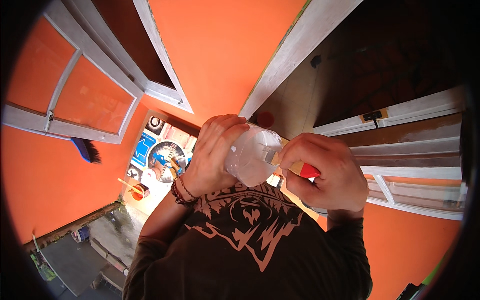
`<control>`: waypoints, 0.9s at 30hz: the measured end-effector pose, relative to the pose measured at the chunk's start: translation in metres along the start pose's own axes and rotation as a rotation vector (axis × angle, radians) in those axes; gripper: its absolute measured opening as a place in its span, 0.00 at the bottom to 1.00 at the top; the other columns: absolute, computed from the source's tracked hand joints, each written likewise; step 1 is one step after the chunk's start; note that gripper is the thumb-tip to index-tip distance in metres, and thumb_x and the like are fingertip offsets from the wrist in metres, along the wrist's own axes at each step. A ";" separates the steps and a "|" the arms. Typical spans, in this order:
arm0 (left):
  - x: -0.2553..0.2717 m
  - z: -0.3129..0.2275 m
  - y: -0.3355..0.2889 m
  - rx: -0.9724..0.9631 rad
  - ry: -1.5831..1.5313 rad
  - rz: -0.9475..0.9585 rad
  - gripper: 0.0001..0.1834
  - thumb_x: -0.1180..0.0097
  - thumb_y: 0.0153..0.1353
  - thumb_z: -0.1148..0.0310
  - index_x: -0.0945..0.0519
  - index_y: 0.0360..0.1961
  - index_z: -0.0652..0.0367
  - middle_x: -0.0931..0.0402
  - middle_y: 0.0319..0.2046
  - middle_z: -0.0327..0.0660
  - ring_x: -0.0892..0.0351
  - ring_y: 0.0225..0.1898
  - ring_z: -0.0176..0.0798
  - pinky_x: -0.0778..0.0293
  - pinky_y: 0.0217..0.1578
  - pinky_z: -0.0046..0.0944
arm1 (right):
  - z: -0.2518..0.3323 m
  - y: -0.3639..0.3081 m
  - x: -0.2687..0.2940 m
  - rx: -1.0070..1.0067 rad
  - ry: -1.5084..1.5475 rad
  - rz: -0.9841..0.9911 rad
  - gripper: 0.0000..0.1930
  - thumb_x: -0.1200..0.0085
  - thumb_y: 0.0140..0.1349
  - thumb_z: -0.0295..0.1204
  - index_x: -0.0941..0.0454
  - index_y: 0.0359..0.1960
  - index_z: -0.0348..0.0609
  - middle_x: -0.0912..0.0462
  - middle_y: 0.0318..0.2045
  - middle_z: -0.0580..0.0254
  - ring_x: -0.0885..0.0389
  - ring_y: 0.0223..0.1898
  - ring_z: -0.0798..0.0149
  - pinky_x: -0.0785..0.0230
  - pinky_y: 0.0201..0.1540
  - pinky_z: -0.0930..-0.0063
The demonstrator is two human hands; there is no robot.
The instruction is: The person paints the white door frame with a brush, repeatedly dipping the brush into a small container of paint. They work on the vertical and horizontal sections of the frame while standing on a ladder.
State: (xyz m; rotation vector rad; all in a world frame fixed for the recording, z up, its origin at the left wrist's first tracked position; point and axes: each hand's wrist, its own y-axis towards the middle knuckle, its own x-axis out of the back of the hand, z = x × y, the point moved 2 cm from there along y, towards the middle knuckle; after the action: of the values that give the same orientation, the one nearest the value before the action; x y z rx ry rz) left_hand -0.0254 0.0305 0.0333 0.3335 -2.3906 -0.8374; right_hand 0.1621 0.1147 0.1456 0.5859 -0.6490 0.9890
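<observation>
My left hand point(215, 152) is wrapped round a clear plastic cup point(250, 162) with whitish stuff inside, held up in front of my chest. In my right hand point(327, 170) is a paintbrush point(303, 169) with a wooden handle and a red end. Its metal band and bristle end reach over the cup's right side. I cannot tell whether the bristles touch the cup's wall or its contents. White specks dot the outside of the cup near my left fingers.
Below on the left, an orange paint pot point(138, 192) with a stick stands near a printed sheet point(162, 145) on the floor. An open white-framed window point(85, 85) juts out at left, a blue brush point(87, 150) below it. A doorway with a greyish-white frame point(295, 55) is ahead right.
</observation>
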 end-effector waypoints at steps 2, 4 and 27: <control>-0.001 -0.001 0.001 -0.014 0.013 0.005 0.45 0.23 0.31 0.74 0.28 0.57 0.64 0.25 0.53 0.54 0.24 0.55 0.59 0.31 0.57 0.54 | 0.003 -0.001 0.008 -0.011 -0.008 0.007 0.13 0.35 0.47 0.19 0.26 0.32 0.45 0.23 0.26 0.60 0.20 0.25 0.57 0.30 0.28 0.65; -0.001 0.000 0.000 -0.021 0.030 0.010 0.45 0.22 0.31 0.74 0.28 0.57 0.64 0.25 0.54 0.54 0.24 0.55 0.59 0.31 0.57 0.54 | 0.004 -0.003 0.012 -0.023 -0.003 -0.010 0.13 0.35 0.47 0.19 0.25 0.32 0.45 0.22 0.26 0.60 0.20 0.25 0.58 0.29 0.28 0.66; -0.020 0.003 -0.005 -0.007 0.042 0.028 0.47 0.23 0.29 0.71 0.28 0.58 0.65 0.27 0.55 0.53 0.26 0.58 0.58 0.34 0.61 0.57 | 0.014 -0.015 -0.007 -0.150 -0.081 -0.197 0.11 0.38 0.48 0.15 0.23 0.33 0.40 0.17 0.31 0.58 0.16 0.32 0.63 0.25 0.35 0.73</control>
State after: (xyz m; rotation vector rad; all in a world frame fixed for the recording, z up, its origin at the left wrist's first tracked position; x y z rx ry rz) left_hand -0.0111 0.0363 0.0195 0.3108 -2.3481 -0.8176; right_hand 0.1693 0.0944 0.1475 0.5479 -0.7161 0.7293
